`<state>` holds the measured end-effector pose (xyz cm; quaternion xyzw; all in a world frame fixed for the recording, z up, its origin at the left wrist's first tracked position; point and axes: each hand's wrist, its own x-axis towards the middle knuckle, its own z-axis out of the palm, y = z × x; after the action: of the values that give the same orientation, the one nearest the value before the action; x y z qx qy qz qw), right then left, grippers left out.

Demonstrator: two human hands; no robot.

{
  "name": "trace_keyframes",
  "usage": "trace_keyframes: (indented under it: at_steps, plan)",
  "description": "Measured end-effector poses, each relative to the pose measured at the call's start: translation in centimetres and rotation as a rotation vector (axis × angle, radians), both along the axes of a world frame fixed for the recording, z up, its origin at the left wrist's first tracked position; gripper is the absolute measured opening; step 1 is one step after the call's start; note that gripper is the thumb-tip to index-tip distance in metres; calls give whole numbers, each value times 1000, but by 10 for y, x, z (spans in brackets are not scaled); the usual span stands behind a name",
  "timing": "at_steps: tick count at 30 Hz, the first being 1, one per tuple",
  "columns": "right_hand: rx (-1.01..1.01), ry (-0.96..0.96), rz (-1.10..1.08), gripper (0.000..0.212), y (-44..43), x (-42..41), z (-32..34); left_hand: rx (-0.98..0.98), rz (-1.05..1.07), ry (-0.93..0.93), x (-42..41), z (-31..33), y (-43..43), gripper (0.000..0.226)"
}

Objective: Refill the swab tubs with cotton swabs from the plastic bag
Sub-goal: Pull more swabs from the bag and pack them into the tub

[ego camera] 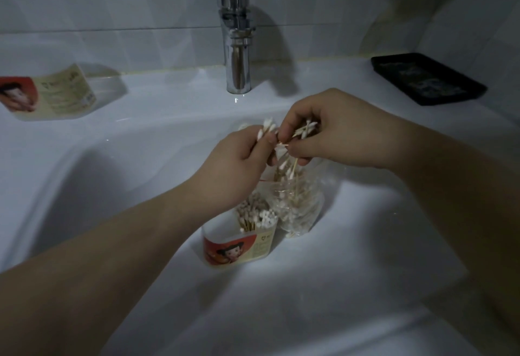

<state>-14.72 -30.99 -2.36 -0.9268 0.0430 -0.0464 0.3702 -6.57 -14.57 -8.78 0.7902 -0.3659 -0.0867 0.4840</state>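
Note:
A swab tub (239, 246) with a red cartoon label stands in the white sink basin, partly filled with upright cotton swabs. Right beside it stands a clear plastic bag (298, 203) holding loose swabs. Above both, my left hand (236, 164) pinches a small bunch of cotton swabs (266, 128), white tips up. My right hand (334, 133) grips another bunch of swabs (305, 127) over the bag's mouth, its fingertips meeting my left hand's. A second tub (53, 94) with the same label sits on the counter at the far left.
A chrome tap (237, 37) rises behind the sink basin (135, 187). A black tray (427, 78) lies on the counter at the back right. White tiled wall runs behind. The light is dim.

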Motion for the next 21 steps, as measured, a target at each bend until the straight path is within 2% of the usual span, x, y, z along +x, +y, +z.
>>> trace_keyframes:
  at_steps: [8,12,16,21]
  plan:
    - [59,-73,-130,18,-13,0,6,-3,42,94,5,-4,0,31]
    - [81,-38,-85,17,-11,0,5,13,11,125,5,-4,0,34]
    - [44,13,-4,18,-2,1,0,78,-45,69,2,-4,0,38]
    - [58,-12,-36,22,-9,1,0,41,38,112,4,-2,0,38]
